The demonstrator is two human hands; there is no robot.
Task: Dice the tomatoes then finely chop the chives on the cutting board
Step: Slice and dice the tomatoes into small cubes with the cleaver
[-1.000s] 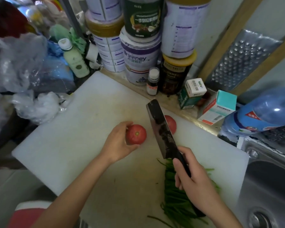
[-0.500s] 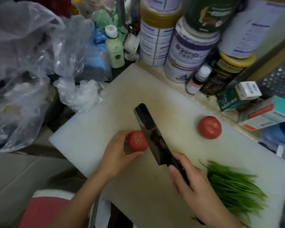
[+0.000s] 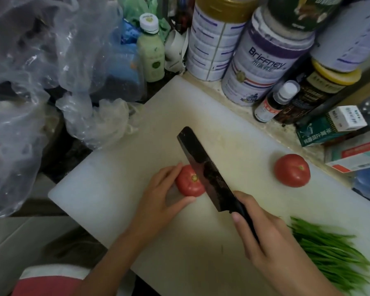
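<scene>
One cutting board [image 3: 115,189]: white, set at a slant on the surface; every place below is given from it.
Plastic bags [image 3: 30,82]: clear and crumpled, heaped off the board's left edge, one fold touching its far left corner.
Green bottle [image 3: 151,52]: upright, white cap, just beyond the board's far left corner.
Left hand [image 3: 158,195]: over the board's left half, fingers and thumb curled round the left tomato, fingers on its far side and thumb on its near side.
Left tomato [image 3: 188,181]: whole, red, stem scar up, on the board a little left of its middle.
Knife [image 3: 203,167]: dark broad blade, over the middle of the board and pointing to its far side, covering the left tomato's right side; whether the edge has entered the flesh cannot be told.
Tins [image 3: 263,67]: large and stacked, along the board's far edge.
Right hand [image 3: 269,238]: over the board's near right part, wrapped tightly round the knife's black handle.
Small bottle [image 3: 273,103]: dark, white cap, leaning just beyond the far edge.
Right tomato [image 3: 292,170]: whole, on the board's right half near the far edge, well apart from the knife.
Chives [image 3: 333,253]: uncut green bundle lying on the board's near right corner, beside the right hand.
Boxes [image 3: 333,127]: small cartons past the board's far right edge.
</scene>
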